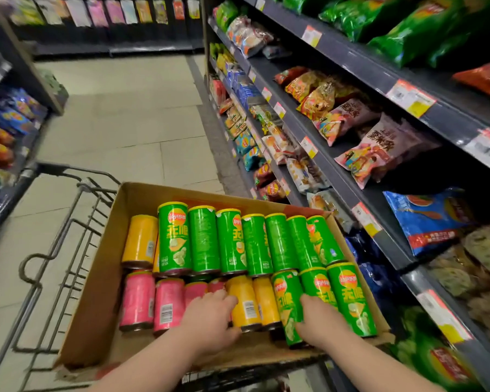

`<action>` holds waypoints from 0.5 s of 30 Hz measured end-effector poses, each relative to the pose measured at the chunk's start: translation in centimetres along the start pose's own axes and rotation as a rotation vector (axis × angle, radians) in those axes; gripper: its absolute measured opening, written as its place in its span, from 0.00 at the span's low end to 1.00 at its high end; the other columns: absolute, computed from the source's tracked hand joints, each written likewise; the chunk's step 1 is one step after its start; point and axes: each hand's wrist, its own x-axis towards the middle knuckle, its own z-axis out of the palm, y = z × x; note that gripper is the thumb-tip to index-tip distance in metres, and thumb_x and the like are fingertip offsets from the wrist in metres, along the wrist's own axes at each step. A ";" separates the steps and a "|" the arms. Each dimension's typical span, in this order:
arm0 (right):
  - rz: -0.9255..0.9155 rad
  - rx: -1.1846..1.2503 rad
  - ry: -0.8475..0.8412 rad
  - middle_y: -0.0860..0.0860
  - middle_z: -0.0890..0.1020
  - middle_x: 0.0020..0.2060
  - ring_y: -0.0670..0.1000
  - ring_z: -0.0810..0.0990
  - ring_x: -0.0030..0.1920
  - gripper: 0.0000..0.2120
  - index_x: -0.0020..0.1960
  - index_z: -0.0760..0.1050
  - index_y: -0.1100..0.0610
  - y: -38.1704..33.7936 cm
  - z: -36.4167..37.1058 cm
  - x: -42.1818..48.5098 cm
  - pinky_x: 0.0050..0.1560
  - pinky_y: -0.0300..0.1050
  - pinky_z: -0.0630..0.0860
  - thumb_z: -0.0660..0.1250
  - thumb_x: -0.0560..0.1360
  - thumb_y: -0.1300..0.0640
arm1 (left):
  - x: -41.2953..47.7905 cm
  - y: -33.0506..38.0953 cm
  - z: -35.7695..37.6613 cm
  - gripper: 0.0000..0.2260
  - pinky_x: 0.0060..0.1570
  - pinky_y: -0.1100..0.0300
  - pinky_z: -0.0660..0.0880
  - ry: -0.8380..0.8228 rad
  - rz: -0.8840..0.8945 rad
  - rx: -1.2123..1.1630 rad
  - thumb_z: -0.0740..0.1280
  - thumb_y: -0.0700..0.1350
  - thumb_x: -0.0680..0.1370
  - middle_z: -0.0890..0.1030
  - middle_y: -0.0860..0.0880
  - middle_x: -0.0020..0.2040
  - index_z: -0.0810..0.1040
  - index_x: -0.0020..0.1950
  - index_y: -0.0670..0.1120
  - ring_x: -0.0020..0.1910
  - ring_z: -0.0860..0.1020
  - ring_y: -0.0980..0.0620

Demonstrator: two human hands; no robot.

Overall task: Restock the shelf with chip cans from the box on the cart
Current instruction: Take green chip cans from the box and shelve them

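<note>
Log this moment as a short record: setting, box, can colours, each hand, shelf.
setting: shop aisle, cart on the tiled floor
box: open cardboard box on the cart, cans lying on their sides
can colours: green cans, yellow cans, pink cans
left hand: left hand reaching onto a yellow can, grasp not clear
right hand: right hand on a green can in the near row
shelf: shelf to the right, stocked with snack bags
</note>
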 end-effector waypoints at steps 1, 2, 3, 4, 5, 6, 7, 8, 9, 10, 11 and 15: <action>-0.003 0.008 -0.013 0.54 0.75 0.60 0.56 0.75 0.60 0.21 0.62 0.66 0.56 0.0 0.1 0.6 0.54 0.47 0.73 0.64 0.75 0.47 | 0.4 0.1 0.1 0.24 0.63 0.52 0.68 -0.010 -0.012 -0.008 0.61 0.58 0.75 0.70 0.48 0.66 0.66 0.69 0.51 0.65 0.70 0.46; -0.006 0.015 -0.025 0.54 0.75 0.60 0.56 0.75 0.60 0.21 0.63 0.66 0.56 0.0 0.2 1.2 0.54 0.47 0.73 0.64 0.75 0.47 | 0.8 0.2 0.2 0.24 0.63 0.52 0.68 -0.021 -0.021 -0.017 0.61 0.58 0.75 0.70 0.48 0.65 0.66 0.69 0.50 0.65 0.70 0.46; -0.005 0.028 -0.028 0.54 0.75 0.60 0.56 0.76 0.60 0.23 0.64 0.65 0.56 0.0 0.4 1.8 0.54 0.47 0.73 0.64 0.75 0.46 | 1.2 0.4 0.3 0.25 0.62 0.51 0.68 -0.029 -0.027 -0.027 0.61 0.58 0.75 0.70 0.48 0.65 0.66 0.69 0.50 0.64 0.70 0.46; 0.000 0.047 -0.023 0.54 0.76 0.60 0.56 0.76 0.60 0.25 0.66 0.64 0.57 0.0 0.5 2.3 0.53 0.47 0.73 0.64 0.76 0.45 | 1.6 0.6 0.5 0.25 0.62 0.51 0.68 -0.037 -0.032 -0.034 0.61 0.58 0.75 0.71 0.48 0.65 0.66 0.70 0.50 0.64 0.70 0.46; 0.011 0.066 -0.011 0.54 0.75 0.62 0.55 0.76 0.60 0.28 0.69 0.61 0.58 -0.1 0.7 2.7 0.53 0.47 0.74 0.64 0.75 0.44 | 2.0 0.9 0.6 0.25 0.62 0.52 0.69 -0.046 -0.037 -0.037 0.61 0.58 0.75 0.71 0.48 0.65 0.65 0.70 0.50 0.64 0.71 0.46; 0.028 0.081 0.002 0.54 0.74 0.64 0.55 0.76 0.61 0.34 0.72 0.57 0.59 -0.2 0.9 3.1 0.53 0.47 0.74 0.64 0.75 0.42 | 2.3 1.1 0.7 0.25 0.62 0.52 0.69 -0.056 -0.043 -0.040 0.61 0.58 0.75 0.71 0.48 0.65 0.65 0.70 0.51 0.64 0.71 0.46; 0.044 0.087 0.007 0.54 0.71 0.66 0.55 0.75 0.63 0.39 0.75 0.53 0.60 -0.3 1.0 3.5 0.54 0.47 0.74 0.64 0.74 0.40 | 2.7 1.2 0.9 0.25 0.61 0.52 0.69 -0.067 -0.050 -0.048 0.61 0.58 0.75 0.71 0.49 0.65 0.65 0.70 0.51 0.64 0.71 0.46; 0.053 0.084 0.011 0.55 0.68 0.69 0.55 0.74 0.64 0.44 0.76 0.48 0.60 -0.4 1.1 3.8 0.54 0.47 0.74 0.65 0.73 0.38 | 3.0 1.3 1.1 0.25 0.61 0.52 0.69 -0.075 -0.057 -0.060 0.61 0.58 0.76 0.71 0.49 0.65 0.65 0.71 0.51 0.64 0.71 0.46; 0.055 0.070 0.013 0.55 0.66 0.70 0.55 0.73 0.65 0.47 0.77 0.46 0.61 -0.4 1.2 4.1 0.54 0.47 0.74 0.65 0.72 0.37 | 3.3 1.5 1.3 0.25 0.61 0.52 0.69 -0.085 -0.064 -0.073 0.61 0.58 0.76 0.71 0.49 0.65 0.65 0.71 0.51 0.64 0.71 0.46; 0.053 0.047 0.015 0.55 0.64 0.70 0.55 0.73 0.65 0.49 0.77 0.46 0.61 -0.5 1.3 4.2 0.54 0.47 0.74 0.66 0.71 0.35 | 3.6 1.7 1.4 0.25 0.60 0.53 0.69 -0.095 -0.072 -0.082 0.61 0.59 0.76 0.71 0.49 0.65 0.65 0.71 0.51 0.64 0.71 0.46; 0.050 0.018 0.022 0.56 0.64 0.69 0.55 0.73 0.64 0.50 0.77 0.46 0.62 -0.5 1.3 4.3 0.53 0.46 0.75 0.66 0.70 0.34 | 3.8 1.8 1.6 0.25 0.60 0.53 0.69 -0.107 -0.079 -0.088 0.61 0.59 0.76 0.71 0.48 0.65 0.65 0.71 0.51 0.64 0.71 0.46; 0.050 -0.030 0.066 0.56 0.64 0.68 0.54 0.71 0.64 0.50 0.76 0.47 0.62 -0.7 1.8 4.5 0.53 0.45 0.75 0.65 0.70 0.34 | 4.7 2.7 1.8 0.25 0.60 0.53 0.70 -0.143 -0.102 -0.123 0.62 0.58 0.76 0.70 0.48 0.66 0.65 0.71 0.51 0.65 0.71 0.46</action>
